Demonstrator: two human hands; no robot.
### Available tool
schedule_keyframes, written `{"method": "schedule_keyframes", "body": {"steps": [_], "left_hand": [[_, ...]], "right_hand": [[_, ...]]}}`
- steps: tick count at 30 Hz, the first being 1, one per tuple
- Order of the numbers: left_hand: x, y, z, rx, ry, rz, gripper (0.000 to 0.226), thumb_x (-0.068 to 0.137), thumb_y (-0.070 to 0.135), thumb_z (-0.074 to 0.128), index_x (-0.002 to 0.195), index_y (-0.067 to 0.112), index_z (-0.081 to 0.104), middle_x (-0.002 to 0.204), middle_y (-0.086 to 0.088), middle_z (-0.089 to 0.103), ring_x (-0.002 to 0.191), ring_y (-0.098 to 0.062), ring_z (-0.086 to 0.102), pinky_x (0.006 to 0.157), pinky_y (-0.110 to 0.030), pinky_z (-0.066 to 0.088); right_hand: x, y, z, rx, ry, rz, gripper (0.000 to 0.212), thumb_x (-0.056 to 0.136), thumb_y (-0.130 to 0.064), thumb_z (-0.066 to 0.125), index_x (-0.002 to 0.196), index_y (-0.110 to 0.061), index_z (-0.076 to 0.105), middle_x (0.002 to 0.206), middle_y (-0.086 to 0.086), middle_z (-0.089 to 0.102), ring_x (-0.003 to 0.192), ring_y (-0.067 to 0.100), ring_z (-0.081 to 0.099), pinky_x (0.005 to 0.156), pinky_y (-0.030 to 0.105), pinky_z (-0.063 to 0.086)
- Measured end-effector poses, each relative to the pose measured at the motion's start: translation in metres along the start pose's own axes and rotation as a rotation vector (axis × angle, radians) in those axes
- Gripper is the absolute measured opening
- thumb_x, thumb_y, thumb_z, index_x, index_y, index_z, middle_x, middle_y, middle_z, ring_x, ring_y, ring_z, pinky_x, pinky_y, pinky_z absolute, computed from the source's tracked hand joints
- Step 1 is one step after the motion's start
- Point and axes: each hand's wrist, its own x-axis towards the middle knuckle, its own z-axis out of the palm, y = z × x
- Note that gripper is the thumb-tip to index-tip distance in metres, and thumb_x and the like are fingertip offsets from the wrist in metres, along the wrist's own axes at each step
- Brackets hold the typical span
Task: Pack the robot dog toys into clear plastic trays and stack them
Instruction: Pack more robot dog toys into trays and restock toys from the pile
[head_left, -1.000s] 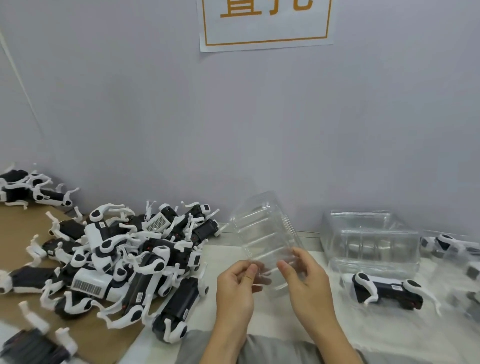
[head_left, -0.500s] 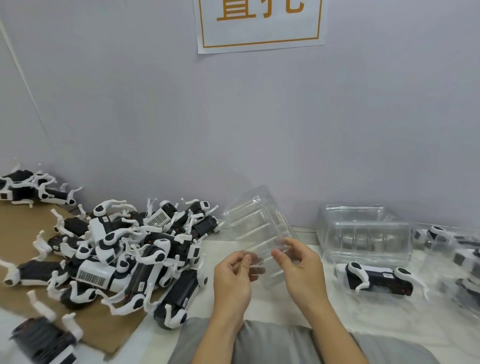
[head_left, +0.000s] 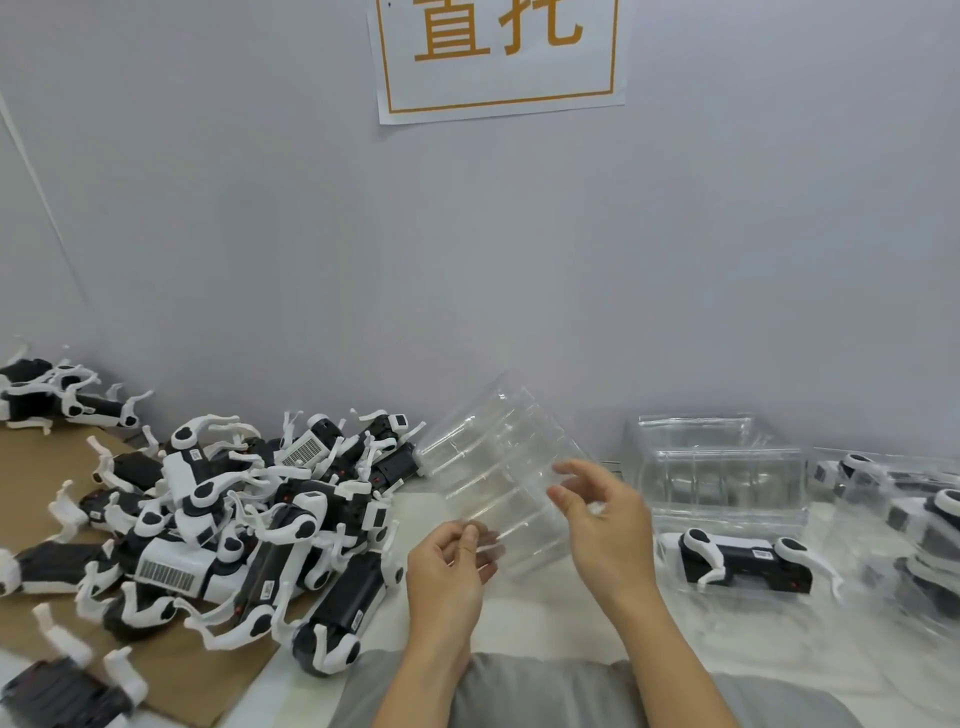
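Note:
A clear plastic tray (head_left: 498, 462) is held tilted above the table, its far end raised toward the wall. My left hand (head_left: 449, 577) pinches its near left edge between thumb and fingers. My right hand (head_left: 602, 525) grips its right edge, fingers curled round the rim. A heap of black-and-white robot dog toys (head_left: 234, 525) lies to the left on brown cardboard (head_left: 47, 467). One robot dog (head_left: 743, 561) lies on its side to the right, in a clear tray.
A stack of clear trays (head_left: 717, 467) stands at the back right by the grey wall. More packed dogs in trays (head_left: 914, 525) sit at the far right. A white sign with orange characters (head_left: 498, 52) hangs on the wall. My grey-clad lap (head_left: 519, 696) is below.
The tray has stayed in both hands, lifted slightly and tipped more upright. My right hand has slid further up its right edge. The camera has tilted up a little.

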Motion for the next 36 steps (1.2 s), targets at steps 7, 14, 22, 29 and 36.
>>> {"method": "schedule_keyframes", "body": {"steps": [7, 14, 22, 29, 36], "left_hand": [[0.007, -0.010, 0.002, -0.049, 0.086, -0.157, 0.027, 0.103, 0.004, 0.049, 0.081, -0.004, 0.062, 0.074, -0.016, 0.070, 0.059, -0.019, 0.072, 0.052, -0.021, 0.055], [0.008, -0.003, 0.016, 0.740, 0.196, -0.036, 0.044, 0.093, 0.036, 0.065, 0.060, 0.011, 0.052, 0.063, -0.004, 0.062, 0.059, -0.021, 0.054, 0.057, -0.032, 0.039], [0.016, 0.002, 0.026, 0.793, -0.056, 0.292, 0.030, 0.090, 0.016, 0.056, 0.061, 0.019, 0.053, 0.065, 0.008, 0.059, 0.069, -0.018, 0.056, 0.063, -0.035, 0.041], [0.019, 0.003, 0.019, 0.778, -0.254, 0.280, 0.034, 0.089, -0.001, 0.052, 0.097, 0.029, 0.065, 0.129, 0.007, 0.063, 0.125, -0.014, 0.055, 0.089, -0.008, 0.037], [0.032, 0.075, -0.015, -0.045, 0.010, -0.119, 0.025, 0.101, 0.024, 0.047, 0.097, 0.006, 0.064, 0.097, -0.024, 0.073, 0.066, -0.031, 0.072, 0.061, -0.038, 0.057]], "right_hand": [[0.021, -0.029, -0.026, 0.027, 0.174, -0.153, 0.019, 0.088, -0.014, 0.072, 0.092, -0.033, 0.068, 0.080, -0.011, 0.067, 0.076, -0.001, 0.059, 0.067, 0.006, 0.041], [0.020, -0.032, -0.029, 0.026, 0.119, -0.130, 0.017, 0.088, -0.018, 0.073, 0.097, -0.032, 0.070, 0.080, -0.011, 0.067, 0.079, 0.001, 0.060, 0.068, 0.006, 0.040], [0.024, -0.028, -0.031, -0.018, 0.105, -0.133, 0.019, 0.087, -0.021, 0.074, 0.094, -0.037, 0.068, 0.078, -0.013, 0.067, 0.078, 0.001, 0.060, 0.069, 0.008, 0.041], [0.020, -0.043, -0.038, -0.204, -0.054, -0.116, 0.024, 0.084, -0.025, 0.077, 0.084, -0.046, 0.066, 0.082, -0.030, 0.064, 0.078, 0.005, 0.061, 0.094, 0.050, 0.046], [0.025, -0.063, -0.057, -0.420, -0.401, -0.037, 0.021, 0.075, -0.022, 0.085, 0.075, -0.041, 0.075, 0.078, -0.024, 0.067, 0.079, 0.000, 0.058, 0.070, 0.018, 0.046]]}}
